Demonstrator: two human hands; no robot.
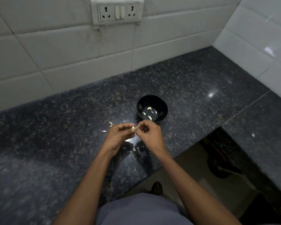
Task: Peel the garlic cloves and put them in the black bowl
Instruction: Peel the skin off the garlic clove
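Note:
My left hand [120, 135] pinches a small pale garlic clove [133, 128] between thumb and fingers, just above the dark granite counter [55, 143]. My right hand [148, 133] meets it from the right, its fingertips pinching at the clove's skin. Right behind the hands stands the black bowl [159, 101], with several peeled cloves [149, 108] lying on its bottom. Two loose cloves [110, 124] lie on the counter to the left of the hands.
Bits of papery skin [134, 149] are scattered on the counter under and around my hands. White tiled walls rise behind and to the right, with a socket panel [117, 11] at the top. The counter's front edge drops to the floor at lower right.

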